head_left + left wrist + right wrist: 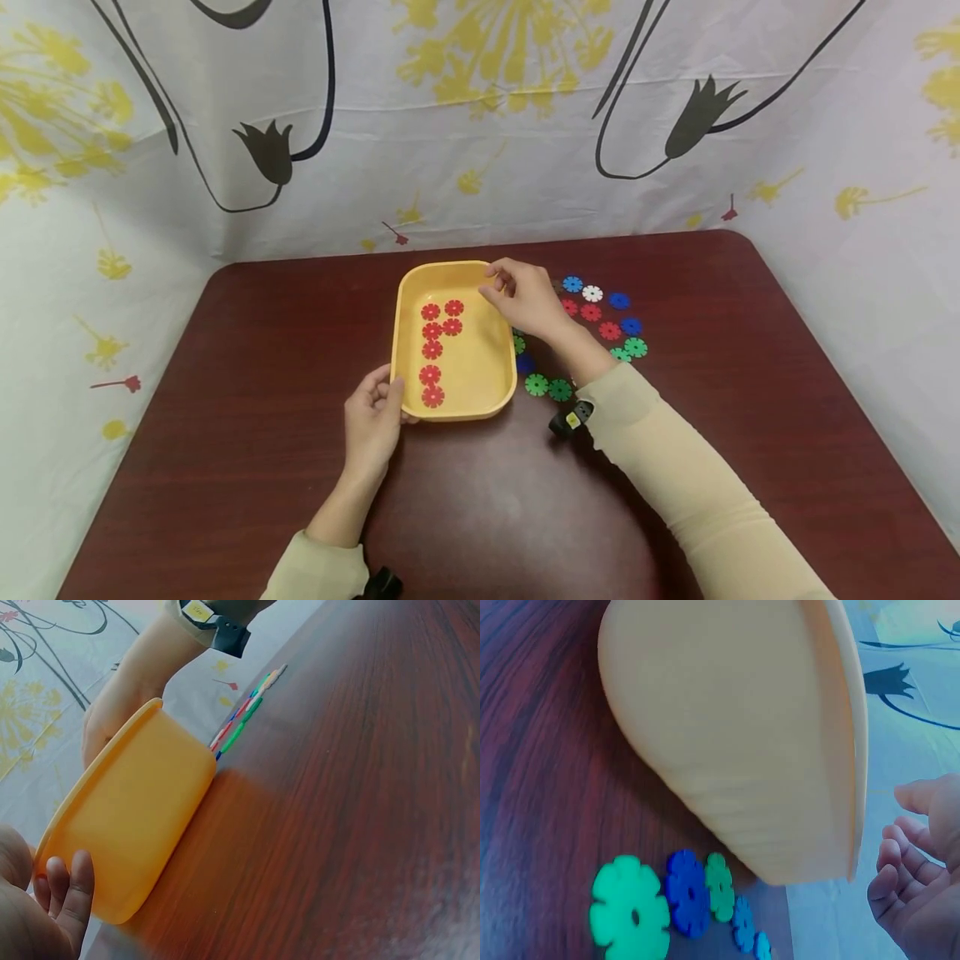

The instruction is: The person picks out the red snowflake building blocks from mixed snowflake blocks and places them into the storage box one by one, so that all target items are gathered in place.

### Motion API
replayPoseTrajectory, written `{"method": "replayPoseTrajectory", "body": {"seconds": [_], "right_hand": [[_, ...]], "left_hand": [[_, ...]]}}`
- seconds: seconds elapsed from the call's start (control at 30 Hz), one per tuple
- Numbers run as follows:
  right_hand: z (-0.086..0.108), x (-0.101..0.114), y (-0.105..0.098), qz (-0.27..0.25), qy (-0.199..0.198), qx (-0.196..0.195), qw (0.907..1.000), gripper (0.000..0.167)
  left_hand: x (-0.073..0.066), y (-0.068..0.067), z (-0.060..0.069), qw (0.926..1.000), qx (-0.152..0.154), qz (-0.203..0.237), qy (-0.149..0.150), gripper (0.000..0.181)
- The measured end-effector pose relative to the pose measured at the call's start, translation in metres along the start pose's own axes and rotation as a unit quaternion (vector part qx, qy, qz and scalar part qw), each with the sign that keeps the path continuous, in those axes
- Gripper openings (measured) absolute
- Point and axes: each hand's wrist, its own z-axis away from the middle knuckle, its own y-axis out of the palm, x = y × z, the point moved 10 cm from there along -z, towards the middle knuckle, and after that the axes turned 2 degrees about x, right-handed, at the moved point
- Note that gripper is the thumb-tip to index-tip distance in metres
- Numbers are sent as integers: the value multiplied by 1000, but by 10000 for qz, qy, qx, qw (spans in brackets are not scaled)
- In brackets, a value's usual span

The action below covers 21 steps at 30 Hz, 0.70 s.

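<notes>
My left hand [372,425] grips the near left edge of a yellow tray [472,367], thumb at the rim and fingers against the outer side. In the left wrist view, that hand [45,907] is at the lower end of the tray [142,802]. Several red notched discs [432,350] lie inside, on the tray's left side. Over the far right corner is my right hand [528,300], its fingers loosely bent. The right wrist view shows this hand [930,862] apart from the tray's rim [859,750], with nothing visible in its fingers.
Flower-shaped discs lie on the dark red table [262,350] right of the tray, among them green [559,390], blue [632,327], red [610,331] and white [592,293] ones. My right forearm passes over some. A patterned cloth [420,183] hangs behind the table.
</notes>
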Motion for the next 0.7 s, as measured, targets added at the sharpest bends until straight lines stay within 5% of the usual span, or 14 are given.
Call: {"method": "replayPoseTrajectory", "body": {"seconds": [0.23, 0.7], "right_hand": [[8, -7, -14, -75, -141, -178, 9997, 25], [25, -44, -43, -246, 295, -313, 9988, 23]], "left_hand": [[-1, 0, 1, 10000, -12, -23, 11, 33], [1, -1, 1, 9999, -106, 40, 11, 32]]}}
